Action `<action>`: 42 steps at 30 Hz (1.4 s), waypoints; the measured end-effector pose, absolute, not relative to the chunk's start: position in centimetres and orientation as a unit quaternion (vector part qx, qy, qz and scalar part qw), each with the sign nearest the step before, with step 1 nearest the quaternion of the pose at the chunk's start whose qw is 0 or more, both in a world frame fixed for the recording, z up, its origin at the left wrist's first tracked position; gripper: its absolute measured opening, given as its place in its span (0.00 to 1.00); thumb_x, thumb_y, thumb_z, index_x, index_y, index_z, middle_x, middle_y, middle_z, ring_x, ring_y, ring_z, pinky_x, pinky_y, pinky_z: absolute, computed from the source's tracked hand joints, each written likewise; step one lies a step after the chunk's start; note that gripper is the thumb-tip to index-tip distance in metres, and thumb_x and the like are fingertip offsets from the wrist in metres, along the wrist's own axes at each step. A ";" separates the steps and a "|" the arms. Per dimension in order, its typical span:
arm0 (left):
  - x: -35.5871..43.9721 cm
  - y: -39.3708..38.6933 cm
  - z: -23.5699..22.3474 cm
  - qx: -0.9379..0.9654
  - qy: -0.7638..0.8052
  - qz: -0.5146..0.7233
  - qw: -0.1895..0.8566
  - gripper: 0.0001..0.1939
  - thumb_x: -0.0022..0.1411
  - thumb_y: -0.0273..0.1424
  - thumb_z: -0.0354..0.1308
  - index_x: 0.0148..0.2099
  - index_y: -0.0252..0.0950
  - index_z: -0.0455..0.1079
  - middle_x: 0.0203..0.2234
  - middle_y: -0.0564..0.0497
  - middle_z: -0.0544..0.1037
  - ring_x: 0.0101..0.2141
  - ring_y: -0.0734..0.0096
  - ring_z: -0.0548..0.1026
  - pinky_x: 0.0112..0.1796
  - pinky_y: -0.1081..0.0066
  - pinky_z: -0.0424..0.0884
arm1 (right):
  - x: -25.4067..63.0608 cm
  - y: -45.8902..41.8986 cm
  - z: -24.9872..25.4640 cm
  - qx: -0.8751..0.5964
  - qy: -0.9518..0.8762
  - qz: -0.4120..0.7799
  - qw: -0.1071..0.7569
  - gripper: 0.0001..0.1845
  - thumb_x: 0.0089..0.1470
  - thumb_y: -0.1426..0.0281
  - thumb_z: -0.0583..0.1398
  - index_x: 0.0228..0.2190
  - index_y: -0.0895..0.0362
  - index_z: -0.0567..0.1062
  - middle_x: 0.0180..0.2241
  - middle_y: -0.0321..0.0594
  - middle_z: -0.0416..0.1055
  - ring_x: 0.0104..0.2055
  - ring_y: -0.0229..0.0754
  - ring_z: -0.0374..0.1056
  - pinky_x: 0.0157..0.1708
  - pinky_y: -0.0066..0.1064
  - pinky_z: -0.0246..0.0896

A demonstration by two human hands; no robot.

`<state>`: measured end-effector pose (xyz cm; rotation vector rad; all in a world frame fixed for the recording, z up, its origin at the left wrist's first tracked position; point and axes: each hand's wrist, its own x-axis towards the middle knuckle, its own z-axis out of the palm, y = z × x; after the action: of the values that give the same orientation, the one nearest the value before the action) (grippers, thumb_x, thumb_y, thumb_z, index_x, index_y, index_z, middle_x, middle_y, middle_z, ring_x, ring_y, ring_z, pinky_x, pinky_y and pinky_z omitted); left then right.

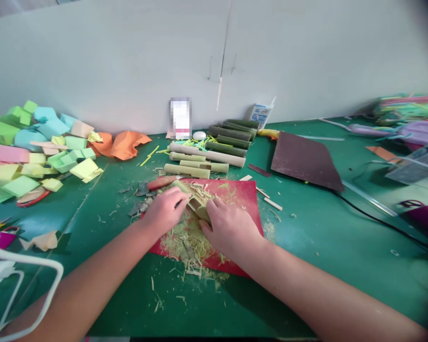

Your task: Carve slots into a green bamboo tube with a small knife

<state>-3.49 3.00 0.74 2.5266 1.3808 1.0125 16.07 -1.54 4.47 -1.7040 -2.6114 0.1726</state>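
A short bamboo tube (196, 205) with an opening cut in its side lies slanted over a red sheet (248, 194). My right hand (228, 225) is closed round its near end. At the far end of the tube my left hand (169, 209) is closed, fingers curled against it; a small dark spot shows by those fingers, too unclear to name. Pale shavings and dust (185, 247) cover much of the sheet. Just behind my left hand lies a tool with a reddish handle (164, 182).
More bamboo tubes (231, 137) lie in rows behind the sheet. A phone (180, 118) leans on the wall. Folded paper pieces (39, 142) are heaped at left, beside orange paper (124, 145). A dark brown board (303, 159) lies right; a white cable (59, 270) loops near my left forearm.
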 end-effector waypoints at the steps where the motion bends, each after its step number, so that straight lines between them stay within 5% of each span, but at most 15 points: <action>1: -3.5 3.0 0.7 0.829 0.450 0.329 0.044 0.08 0.62 0.28 0.51 0.37 0.34 0.72 0.31 0.48 0.75 0.34 0.70 0.73 0.38 0.69 0.69 | 16.1 -1.5 4.5 -0.545 -0.836 0.056 0.011 0.11 0.55 0.65 0.52 0.38 0.58 0.68 0.35 0.44 0.68 0.33 0.44 0.69 0.25 0.32 0.55; 42: -3.4 3.2 0.9 0.819 0.466 0.336 0.025 0.09 0.62 0.29 0.51 0.33 0.34 0.72 0.30 0.48 0.75 0.33 0.68 0.73 0.37 0.68 0.69 | 16.1 -1.7 4.5 -0.546 -0.836 0.043 0.017 0.11 0.55 0.64 0.52 0.37 0.59 0.68 0.35 0.44 0.69 0.33 0.45 0.69 0.24 0.31 0.56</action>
<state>-3.40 3.19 0.89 2.5315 1.4401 1.0379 16.12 -1.70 4.46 -1.6979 -2.5983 0.1349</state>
